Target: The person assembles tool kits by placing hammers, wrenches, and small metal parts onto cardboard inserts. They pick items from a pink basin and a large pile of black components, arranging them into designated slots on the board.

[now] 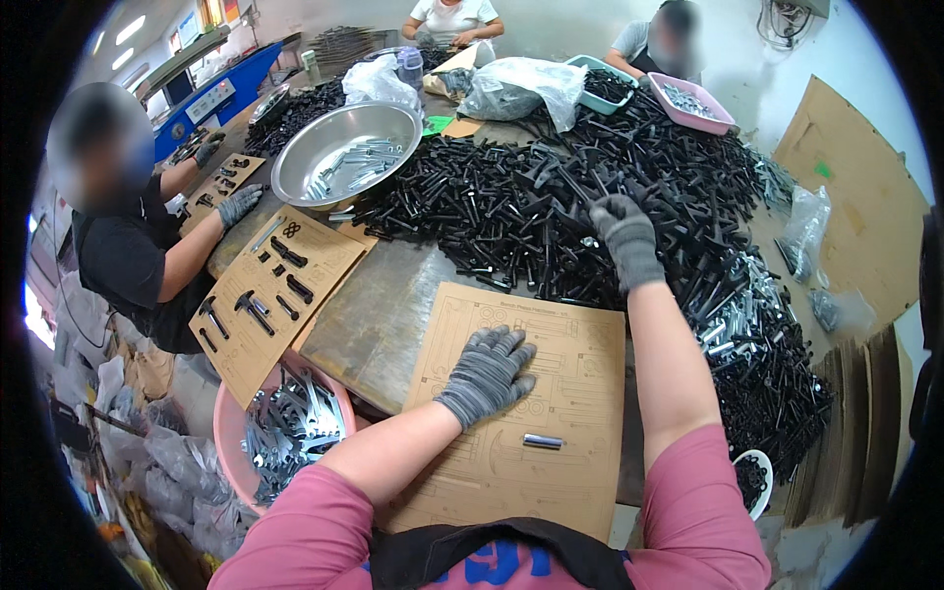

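Observation:
My left hand [489,376], in a grey striped knit glove, lies flat with fingers spread on a printed cardboard sheet [580,369]. A short silver metal tube [543,442] rests on the same sheet, to the right of that hand and nearer to me. My right hand [627,241], gloved alike, reaches over the large heap of black bolts and T-shaped metal parts [482,202]. Its fingers are curled together at the heap. Black parts crowd around the fingertips, and what they grip cannot be made out.
A steel bowl [285,177] holds silver bolts. Below the table's left edge, a pink tub [228,442] contains wrenches. A co-worker [128,236] sits left by a board of black parts [221,280]; two other people are across the table. Cardboard sheets [851,423] stand at right.

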Available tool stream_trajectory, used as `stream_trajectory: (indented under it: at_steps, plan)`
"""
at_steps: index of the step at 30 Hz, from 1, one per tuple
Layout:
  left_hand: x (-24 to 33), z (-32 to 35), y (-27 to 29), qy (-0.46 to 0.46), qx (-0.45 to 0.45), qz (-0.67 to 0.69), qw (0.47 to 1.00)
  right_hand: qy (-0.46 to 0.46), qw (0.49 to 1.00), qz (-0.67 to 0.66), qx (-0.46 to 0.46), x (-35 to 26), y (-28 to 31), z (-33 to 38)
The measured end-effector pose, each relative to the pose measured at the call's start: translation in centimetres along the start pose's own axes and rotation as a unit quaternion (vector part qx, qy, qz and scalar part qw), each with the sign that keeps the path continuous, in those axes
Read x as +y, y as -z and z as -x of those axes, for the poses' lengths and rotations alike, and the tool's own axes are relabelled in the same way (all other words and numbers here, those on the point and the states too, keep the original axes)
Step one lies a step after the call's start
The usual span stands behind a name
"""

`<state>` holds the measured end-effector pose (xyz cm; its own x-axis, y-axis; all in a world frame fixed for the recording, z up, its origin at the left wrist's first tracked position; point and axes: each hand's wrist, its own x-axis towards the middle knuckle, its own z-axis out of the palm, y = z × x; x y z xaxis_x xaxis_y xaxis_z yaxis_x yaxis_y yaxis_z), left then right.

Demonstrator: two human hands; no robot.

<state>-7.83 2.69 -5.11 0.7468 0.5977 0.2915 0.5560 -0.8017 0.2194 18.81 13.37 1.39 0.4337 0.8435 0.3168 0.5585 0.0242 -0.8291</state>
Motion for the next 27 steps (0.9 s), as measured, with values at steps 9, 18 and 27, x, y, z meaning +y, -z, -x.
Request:
stream_trajectory:
  at_steps: [9, 18, 27]
  plan:
    - [-0.5, 0.2, 0.4, 0.013, 0.056, 0.197, 0.979, 0.186, 0.965, -0.181, 0.026, -6.4, 4.0, 21.6]
    - [7.5, 2.6, 6.6, 0.198, -0.036, 0.724, 0.659, 0.23, 0.971, -0.04, -0.045, -8.8, 5.6, 30.4]
    - [4.5, 5.9, 7.3, 0.027, -0.071, 0.351, 0.933, 0.093, 0.981, -0.14, 0.101, -4.4, 10.4, 33.6]
